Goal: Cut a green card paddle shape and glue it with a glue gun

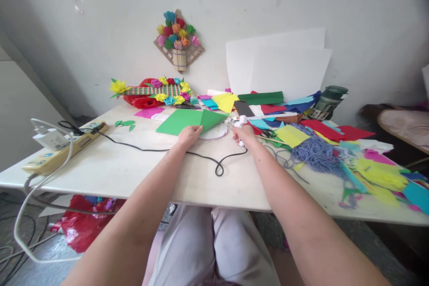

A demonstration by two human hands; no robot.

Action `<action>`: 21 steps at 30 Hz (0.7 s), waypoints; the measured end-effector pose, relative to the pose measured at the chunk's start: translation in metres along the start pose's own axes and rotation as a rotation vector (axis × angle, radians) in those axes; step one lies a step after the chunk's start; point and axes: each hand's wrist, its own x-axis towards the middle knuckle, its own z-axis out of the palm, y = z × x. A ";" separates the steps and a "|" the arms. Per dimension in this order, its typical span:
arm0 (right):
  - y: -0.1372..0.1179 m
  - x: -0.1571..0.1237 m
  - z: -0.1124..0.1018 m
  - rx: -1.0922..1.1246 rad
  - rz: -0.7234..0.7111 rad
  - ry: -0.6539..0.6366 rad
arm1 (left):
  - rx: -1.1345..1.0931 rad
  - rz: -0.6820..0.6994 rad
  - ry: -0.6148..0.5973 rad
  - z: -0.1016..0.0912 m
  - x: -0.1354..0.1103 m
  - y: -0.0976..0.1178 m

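The left hand gripped folded green paper, the right hand a white corded tool; at nine o'clock, a white boxy charger bore print I couldn't read.

One left hand and one right hand are showing. Two white sheets, one power strip and one bottle are appearing.

Green paper, creased, tapering rightward, white corded tool, near the paper's right tip
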 end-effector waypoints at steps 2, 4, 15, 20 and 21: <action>-0.001 0.001 0.001 0.004 -0.002 0.004 | -0.017 0.005 0.002 0.001 0.001 -0.002; -0.001 0.002 0.002 0.009 -0.005 0.008 | -0.040 0.019 0.004 0.001 0.002 -0.003; -0.003 0.015 0.008 -0.006 0.013 0.036 | -0.069 0.041 0.035 0.001 0.002 -0.005; -0.003 0.019 0.010 -0.028 0.020 0.045 | -0.066 0.058 0.034 0.002 0.003 -0.006; -0.003 0.019 0.010 -0.036 0.025 0.049 | -0.071 0.055 0.032 0.002 0.003 -0.006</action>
